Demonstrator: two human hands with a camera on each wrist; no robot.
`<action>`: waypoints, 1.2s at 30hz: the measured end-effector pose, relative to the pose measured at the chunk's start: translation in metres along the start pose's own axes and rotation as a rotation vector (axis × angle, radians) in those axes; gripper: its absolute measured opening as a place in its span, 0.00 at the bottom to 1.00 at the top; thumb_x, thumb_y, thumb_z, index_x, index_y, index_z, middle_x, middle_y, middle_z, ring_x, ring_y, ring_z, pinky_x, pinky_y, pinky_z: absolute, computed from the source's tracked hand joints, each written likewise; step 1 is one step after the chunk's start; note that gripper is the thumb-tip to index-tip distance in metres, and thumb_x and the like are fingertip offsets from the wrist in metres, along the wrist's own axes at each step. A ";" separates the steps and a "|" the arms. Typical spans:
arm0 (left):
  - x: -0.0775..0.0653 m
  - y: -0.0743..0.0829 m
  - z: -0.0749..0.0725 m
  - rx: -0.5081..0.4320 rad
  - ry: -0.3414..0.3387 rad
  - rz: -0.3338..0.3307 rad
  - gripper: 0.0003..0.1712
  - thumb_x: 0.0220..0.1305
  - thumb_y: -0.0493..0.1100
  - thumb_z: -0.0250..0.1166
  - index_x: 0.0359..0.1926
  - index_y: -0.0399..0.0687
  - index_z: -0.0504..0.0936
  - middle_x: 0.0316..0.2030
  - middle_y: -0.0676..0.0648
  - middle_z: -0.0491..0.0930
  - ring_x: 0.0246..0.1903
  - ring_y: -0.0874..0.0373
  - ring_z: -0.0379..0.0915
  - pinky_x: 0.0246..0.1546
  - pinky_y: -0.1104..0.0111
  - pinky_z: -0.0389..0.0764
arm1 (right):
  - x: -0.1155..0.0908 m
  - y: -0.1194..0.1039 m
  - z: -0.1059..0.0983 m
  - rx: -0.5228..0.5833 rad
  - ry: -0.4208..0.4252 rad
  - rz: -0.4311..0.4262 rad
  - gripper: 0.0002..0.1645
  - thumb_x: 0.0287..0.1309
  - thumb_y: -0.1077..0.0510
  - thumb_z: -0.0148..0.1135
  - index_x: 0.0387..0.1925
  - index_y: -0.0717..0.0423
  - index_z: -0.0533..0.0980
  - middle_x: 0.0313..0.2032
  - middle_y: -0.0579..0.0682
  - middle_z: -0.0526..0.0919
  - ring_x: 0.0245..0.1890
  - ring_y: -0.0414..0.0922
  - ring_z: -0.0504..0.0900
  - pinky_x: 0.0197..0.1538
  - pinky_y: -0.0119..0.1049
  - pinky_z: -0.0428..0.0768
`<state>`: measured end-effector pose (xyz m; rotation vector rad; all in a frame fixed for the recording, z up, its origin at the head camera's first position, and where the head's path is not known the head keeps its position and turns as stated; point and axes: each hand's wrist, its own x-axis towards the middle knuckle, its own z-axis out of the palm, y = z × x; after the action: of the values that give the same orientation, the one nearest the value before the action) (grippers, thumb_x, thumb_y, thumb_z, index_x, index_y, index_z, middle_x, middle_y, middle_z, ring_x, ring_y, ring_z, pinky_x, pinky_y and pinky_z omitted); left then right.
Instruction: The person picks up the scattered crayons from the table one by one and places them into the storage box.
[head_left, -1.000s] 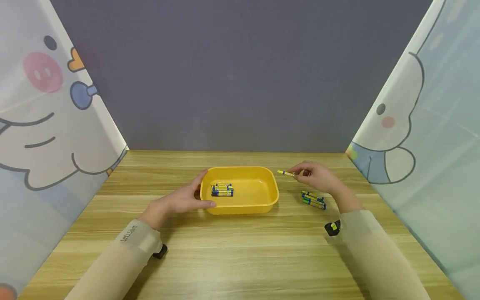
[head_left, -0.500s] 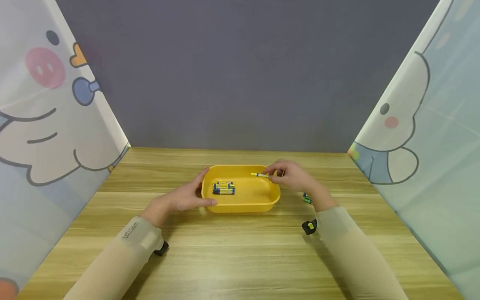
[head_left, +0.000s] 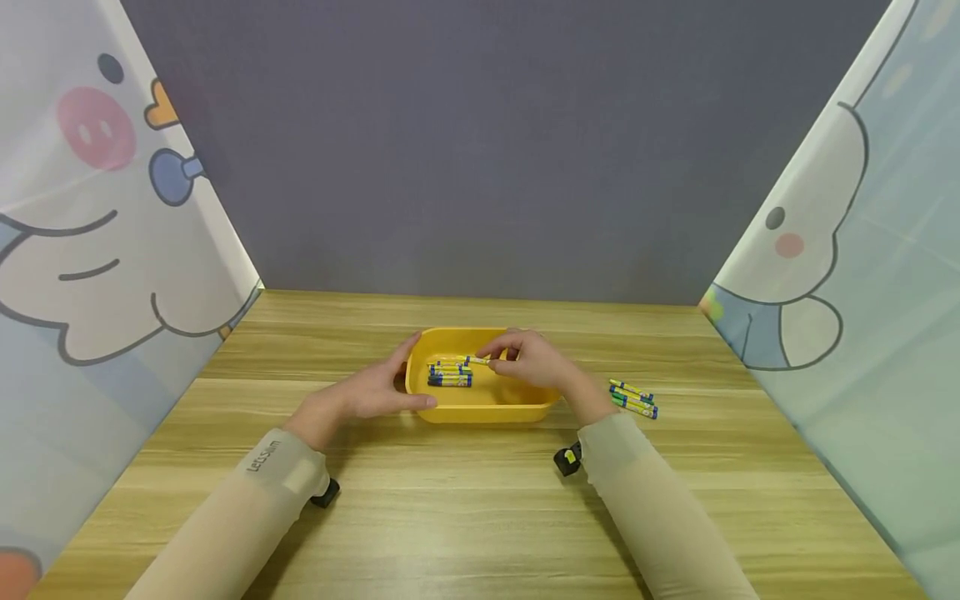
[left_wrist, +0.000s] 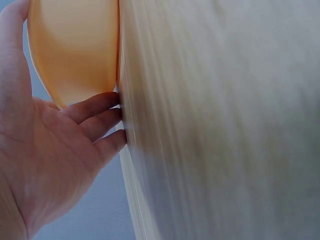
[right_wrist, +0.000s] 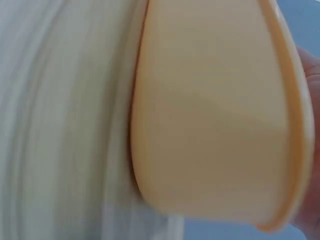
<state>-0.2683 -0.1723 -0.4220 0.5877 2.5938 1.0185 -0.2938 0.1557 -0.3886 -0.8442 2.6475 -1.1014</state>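
Observation:
My right hand (head_left: 525, 357) reaches over the yellow plastic tray (head_left: 480, 414) and pinches a yellow crayon (head_left: 477, 360) between thumb and fingertips, low inside it. The crayon's free end points left. Several crayons (head_left: 450, 381) with yellow and blue wrappers lie side by side in the tray's left part, right by the held one. My left hand (head_left: 378, 387) holds the tray's left end, thumb over the front rim, other fingers around the outer wall. In the left wrist view, fingertips (left_wrist: 114, 100) meet the tabletop beside the tray wall. The right wrist view shows mostly the tray's outside, hiding the right fingers.
Several more crayons (head_left: 633, 400), some green-tipped, lie in a small group on the wooden table (head_left: 450, 500) right of the tray. A grey panel (head_left: 480, 150) stands behind the table, and cartoon-printed curtains (head_left: 97, 208) flank both sides.
My right hand has carried the crayon leftward from beside the tray's right end to the crayons inside it. The left hand keeps its hold on the tray.

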 end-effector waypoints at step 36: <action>-0.001 0.001 0.000 0.019 -0.007 -0.006 0.77 0.64 0.75 0.74 0.91 0.59 0.30 0.79 0.34 0.70 0.76 0.37 0.71 0.78 0.39 0.67 | 0.028 0.000 0.046 -0.170 -0.162 -0.037 0.13 0.73 0.58 0.72 0.54 0.42 0.93 0.41 0.44 0.83 0.40 0.39 0.75 0.48 0.35 0.77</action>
<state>-0.2669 -0.1717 -0.4210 0.5861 2.6003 0.9889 -0.3014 0.1123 -0.4192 -0.9726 2.6258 -0.7869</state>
